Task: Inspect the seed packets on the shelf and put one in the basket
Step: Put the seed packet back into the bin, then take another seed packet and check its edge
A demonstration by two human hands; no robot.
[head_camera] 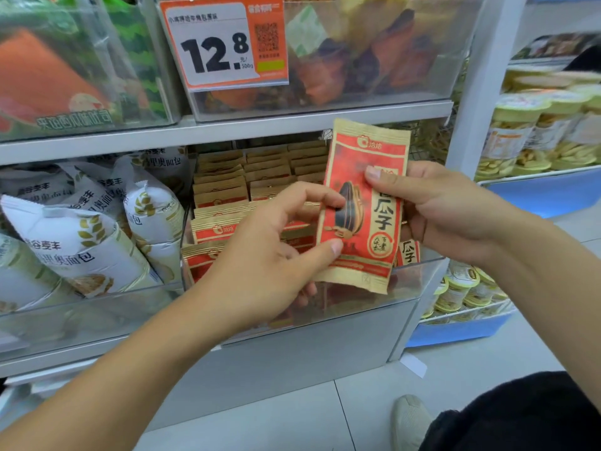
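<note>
Both hands are holding one red seed packet (364, 206) upright before the shelf: the left hand (270, 255) is pinching its left edge, the right hand (439, 206) is gripping its right side. Behind it, a clear bin (419, 281) is holding rows of matching packets (221, 203); a neighbouring bin (65, 314) is holding white bread bags (81, 242).

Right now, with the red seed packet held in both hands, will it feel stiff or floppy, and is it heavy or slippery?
The seed packet probably is light: the right hand and left hand hold it upright with fingertips only. It looks fairly stiff, since it stands flat above the fingers without drooping. Its papery, matte-looking wrapper suggests little slipping, though the blur leaves that unsure.
</note>
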